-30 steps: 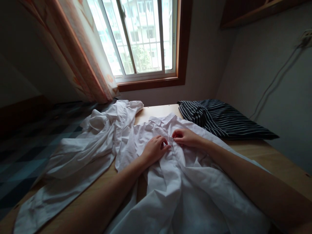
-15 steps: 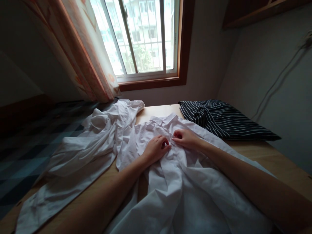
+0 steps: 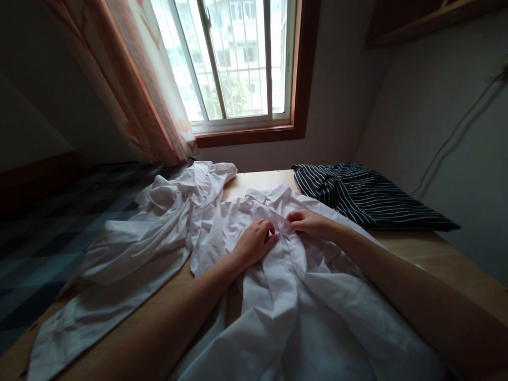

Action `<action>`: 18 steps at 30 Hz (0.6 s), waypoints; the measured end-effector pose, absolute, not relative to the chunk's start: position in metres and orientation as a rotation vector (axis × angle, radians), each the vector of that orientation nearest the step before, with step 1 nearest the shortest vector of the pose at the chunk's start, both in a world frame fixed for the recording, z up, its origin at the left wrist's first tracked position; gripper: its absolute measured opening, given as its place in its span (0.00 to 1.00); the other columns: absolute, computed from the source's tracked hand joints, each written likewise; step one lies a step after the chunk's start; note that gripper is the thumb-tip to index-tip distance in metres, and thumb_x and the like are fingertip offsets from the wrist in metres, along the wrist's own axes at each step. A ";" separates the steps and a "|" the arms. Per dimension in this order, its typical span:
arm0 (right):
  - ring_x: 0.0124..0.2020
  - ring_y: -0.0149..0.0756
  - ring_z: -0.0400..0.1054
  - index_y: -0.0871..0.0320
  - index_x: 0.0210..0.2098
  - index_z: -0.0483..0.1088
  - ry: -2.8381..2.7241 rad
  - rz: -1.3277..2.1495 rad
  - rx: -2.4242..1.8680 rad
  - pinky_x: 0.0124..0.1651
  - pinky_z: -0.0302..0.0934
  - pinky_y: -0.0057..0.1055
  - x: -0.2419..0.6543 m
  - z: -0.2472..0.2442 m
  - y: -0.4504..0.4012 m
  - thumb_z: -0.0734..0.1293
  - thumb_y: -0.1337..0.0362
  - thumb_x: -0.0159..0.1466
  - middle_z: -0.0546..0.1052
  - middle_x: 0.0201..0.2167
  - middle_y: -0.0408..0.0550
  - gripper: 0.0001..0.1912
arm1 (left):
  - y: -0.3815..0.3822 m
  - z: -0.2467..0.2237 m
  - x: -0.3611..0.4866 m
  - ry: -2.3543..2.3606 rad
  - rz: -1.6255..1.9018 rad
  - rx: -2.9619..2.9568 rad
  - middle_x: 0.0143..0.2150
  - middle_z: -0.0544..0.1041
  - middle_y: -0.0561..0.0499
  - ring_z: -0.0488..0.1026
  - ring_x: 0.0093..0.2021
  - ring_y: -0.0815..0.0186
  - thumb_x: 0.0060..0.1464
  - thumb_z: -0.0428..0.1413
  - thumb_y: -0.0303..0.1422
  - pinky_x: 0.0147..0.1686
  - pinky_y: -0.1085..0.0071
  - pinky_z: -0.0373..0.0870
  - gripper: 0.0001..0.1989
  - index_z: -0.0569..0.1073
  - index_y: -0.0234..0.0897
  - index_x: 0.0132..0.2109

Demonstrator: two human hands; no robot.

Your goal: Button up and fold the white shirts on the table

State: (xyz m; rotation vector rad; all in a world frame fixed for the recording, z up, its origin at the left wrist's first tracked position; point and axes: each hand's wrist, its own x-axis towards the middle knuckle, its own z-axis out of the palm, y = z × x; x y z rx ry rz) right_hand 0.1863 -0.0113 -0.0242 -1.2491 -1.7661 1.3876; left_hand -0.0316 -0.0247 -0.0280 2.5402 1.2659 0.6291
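Observation:
A white collared shirt (image 3: pixel 270 312) lies spread on the wooden table, its collar toward the window and its lower part rumpled near me. My left hand (image 3: pixel 257 241) rests on the front placket below the collar, with thumb and fingers pinched on the shirt's fabric. Just to its right, my right hand (image 3: pixel 307 222) is closed too, its fingertips pinching the edge of the shirt front. Any button between the fingers is too small to make out.
A second white shirt (image 3: pixel 159 233) lies crumpled at the left, partly by a dark checked cloth (image 3: pixel 47 254). Black striped fabric (image 3: pixel 365 193) sits at the table's (image 3: pixel 436 254) far right. Behind are a window (image 3: pixel 242 69) and a curtain (image 3: pixel 138 84).
My right hand has shifted slightly to the right, away from the left hand, pulling at the shirt front. My left hand has stayed almost in place.

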 end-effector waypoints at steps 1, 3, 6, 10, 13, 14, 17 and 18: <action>0.24 0.28 0.57 0.59 0.30 0.73 -1.754 1.398 -1.244 0.25 0.49 0.26 0.186 -0.024 -0.011 0.67 0.63 0.50 0.70 0.24 0.42 0.08 | -0.025 -0.028 -0.032 1.266 0.637 2.531 0.35 0.72 0.50 0.70 0.35 0.63 0.59 0.56 0.32 0.39 0.67 0.68 0.04 0.70 0.38 0.35; 0.24 0.28 0.57 0.59 0.30 0.73 -1.729 1.436 -1.229 0.26 0.49 0.26 0.187 -0.024 -0.012 0.68 0.63 0.50 0.70 0.24 0.41 0.08 | -0.025 -0.028 -0.031 1.260 0.652 2.521 0.35 0.72 0.50 0.70 0.35 0.63 0.59 0.55 0.32 0.39 0.67 0.68 0.05 0.70 0.38 0.35; 0.23 0.27 0.56 0.59 0.29 0.71 -1.712 1.441 -1.218 0.26 0.49 0.26 0.187 -0.024 -0.012 0.69 0.60 0.52 0.68 0.23 0.39 0.09 | -0.026 -0.027 -0.031 1.244 0.668 2.520 0.34 0.72 0.50 0.70 0.35 0.63 0.59 0.54 0.32 0.39 0.67 0.68 0.06 0.69 0.38 0.33; 0.21 0.26 0.55 0.59 0.25 0.68 -1.746 1.304 -1.261 0.24 0.47 0.26 0.185 -0.028 -0.010 0.70 0.54 0.55 0.66 0.19 0.38 0.15 | -0.026 -0.026 -0.030 1.235 0.673 2.513 0.33 0.72 0.50 0.69 0.35 0.63 0.59 0.54 0.32 0.39 0.67 0.67 0.06 0.69 0.38 0.33; 0.21 0.26 0.55 0.59 0.25 0.68 -1.744 1.254 -1.254 0.24 0.47 0.26 0.182 -0.032 -0.009 0.71 0.54 0.55 0.66 0.20 0.38 0.15 | -0.026 -0.024 -0.029 1.229 0.688 2.480 0.33 0.72 0.51 0.69 0.35 0.63 0.58 0.54 0.32 0.40 0.67 0.67 0.06 0.68 0.39 0.32; 0.22 0.26 0.56 0.59 0.25 0.69 -1.736 1.264 -1.241 0.24 0.47 0.26 0.182 -0.033 -0.009 0.72 0.54 0.54 0.66 0.20 0.38 0.15 | -0.026 -0.024 -0.029 1.232 0.695 2.460 0.33 0.72 0.51 0.69 0.35 0.63 0.58 0.54 0.32 0.40 0.67 0.66 0.07 0.68 0.39 0.31; 0.23 0.26 0.57 0.60 0.27 0.71 -1.710 1.352 -1.189 0.24 0.48 0.25 0.180 -0.033 -0.012 0.73 0.55 0.54 0.68 0.22 0.38 0.14 | -0.025 -0.023 -0.030 1.243 0.711 2.392 0.32 0.71 0.52 0.68 0.34 0.64 0.58 0.53 0.33 0.39 0.67 0.66 0.08 0.67 0.39 0.30; 0.23 0.26 0.57 0.60 0.28 0.72 -1.702 1.384 -1.170 0.25 0.48 0.25 0.179 -0.032 -0.013 0.74 0.55 0.53 0.69 0.22 0.39 0.14 | -0.025 -0.023 -0.030 1.244 0.713 2.371 0.32 0.71 0.52 0.68 0.34 0.64 0.58 0.53 0.33 0.39 0.67 0.65 0.08 0.67 0.39 0.30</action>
